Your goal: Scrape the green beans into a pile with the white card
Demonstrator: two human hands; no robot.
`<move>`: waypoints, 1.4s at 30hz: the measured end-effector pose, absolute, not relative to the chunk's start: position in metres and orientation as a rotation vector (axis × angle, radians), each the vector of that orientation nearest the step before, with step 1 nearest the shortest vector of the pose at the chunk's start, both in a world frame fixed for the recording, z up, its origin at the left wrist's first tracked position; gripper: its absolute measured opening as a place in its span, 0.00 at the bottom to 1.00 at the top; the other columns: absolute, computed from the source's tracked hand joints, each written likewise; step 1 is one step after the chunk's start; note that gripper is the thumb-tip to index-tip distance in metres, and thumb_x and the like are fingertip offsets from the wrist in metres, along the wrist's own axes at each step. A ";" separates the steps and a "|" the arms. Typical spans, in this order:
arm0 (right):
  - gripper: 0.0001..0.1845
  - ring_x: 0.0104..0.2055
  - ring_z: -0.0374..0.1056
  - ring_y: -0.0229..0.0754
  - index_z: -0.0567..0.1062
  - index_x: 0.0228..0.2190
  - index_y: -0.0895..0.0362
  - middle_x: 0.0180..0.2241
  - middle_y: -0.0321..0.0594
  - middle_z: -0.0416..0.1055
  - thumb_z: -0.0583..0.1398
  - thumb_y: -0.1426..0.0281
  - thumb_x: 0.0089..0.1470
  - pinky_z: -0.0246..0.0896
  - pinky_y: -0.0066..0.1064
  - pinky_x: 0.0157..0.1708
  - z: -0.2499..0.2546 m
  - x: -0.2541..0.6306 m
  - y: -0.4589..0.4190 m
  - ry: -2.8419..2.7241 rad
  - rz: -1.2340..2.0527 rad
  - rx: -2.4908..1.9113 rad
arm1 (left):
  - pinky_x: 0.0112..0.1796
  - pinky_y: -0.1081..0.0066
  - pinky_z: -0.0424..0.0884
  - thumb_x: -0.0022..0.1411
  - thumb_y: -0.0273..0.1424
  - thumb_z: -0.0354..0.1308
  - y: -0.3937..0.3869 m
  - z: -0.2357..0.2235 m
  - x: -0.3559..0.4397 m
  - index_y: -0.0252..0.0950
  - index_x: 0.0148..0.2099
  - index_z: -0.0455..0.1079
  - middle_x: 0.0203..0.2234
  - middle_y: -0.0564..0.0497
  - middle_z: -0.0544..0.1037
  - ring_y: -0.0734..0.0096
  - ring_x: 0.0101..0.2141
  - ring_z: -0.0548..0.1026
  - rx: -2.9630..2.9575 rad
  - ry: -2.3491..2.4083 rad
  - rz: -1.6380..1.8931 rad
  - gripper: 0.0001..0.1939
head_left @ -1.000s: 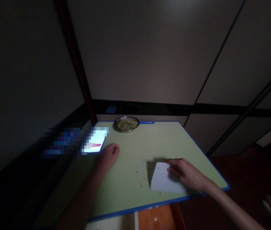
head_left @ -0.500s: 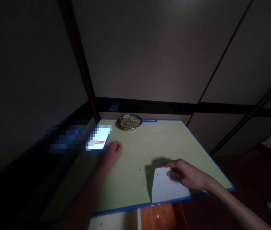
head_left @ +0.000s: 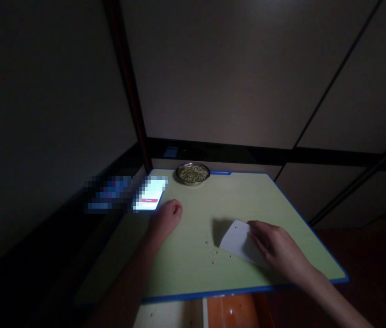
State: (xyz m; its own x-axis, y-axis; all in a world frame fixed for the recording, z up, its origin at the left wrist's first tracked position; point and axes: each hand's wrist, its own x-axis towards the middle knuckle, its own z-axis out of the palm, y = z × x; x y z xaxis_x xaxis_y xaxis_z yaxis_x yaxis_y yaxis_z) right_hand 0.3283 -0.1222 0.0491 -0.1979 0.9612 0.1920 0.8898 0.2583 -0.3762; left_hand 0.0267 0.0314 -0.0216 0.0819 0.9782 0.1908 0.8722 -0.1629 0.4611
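My right hand (head_left: 275, 243) grips a white flat scraper (head_left: 238, 239) by its right end, holding it tilted over the table. A small hole shows near the scraper's upper left corner. Several tiny dark specks (head_left: 212, 263) lie on the pale green tabletop (head_left: 193, 278) just left of it. My left hand (head_left: 171, 214) rests on the table with its fingers curled in; whether anything is inside them I cannot make out. A lit phone (head_left: 149, 195), partly pixelated, stands beyond that hand. At the back sits a metal bowl (head_left: 193, 174) filled with small green and whitish beans or sprouts.
Blue edging runs round the table. Below its front edge an orange container (head_left: 232, 312) and a pale surface (head_left: 169, 315) show. Dark cabinet panels (head_left: 220, 82) rise behind the table, and a dark wall stands at the left.
My right hand has moved the scraper from the front edge inward over the tabletop and tilted it. My left hand keeps its place by the phone. The whole view has shifted slightly.
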 end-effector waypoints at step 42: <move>0.10 0.37 0.67 0.42 0.73 0.36 0.53 0.33 0.39 0.74 0.51 0.72 0.61 0.54 0.35 0.40 0.055 0.321 -0.130 -2.320 0.315 -1.525 | 0.28 0.74 0.55 0.62 0.34 0.48 0.035 -0.026 0.023 0.41 0.36 0.71 0.27 0.55 0.75 0.73 0.28 0.69 2.131 1.824 0.695 0.10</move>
State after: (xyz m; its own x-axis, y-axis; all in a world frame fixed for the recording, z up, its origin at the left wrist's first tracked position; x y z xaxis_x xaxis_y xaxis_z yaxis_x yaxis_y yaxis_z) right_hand 0.3211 -0.1305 0.0547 -0.3624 0.9176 0.1632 0.8409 0.3974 -0.3673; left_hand 0.0232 0.0348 -0.0257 0.1020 0.9761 0.1918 0.8565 -0.1842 0.4822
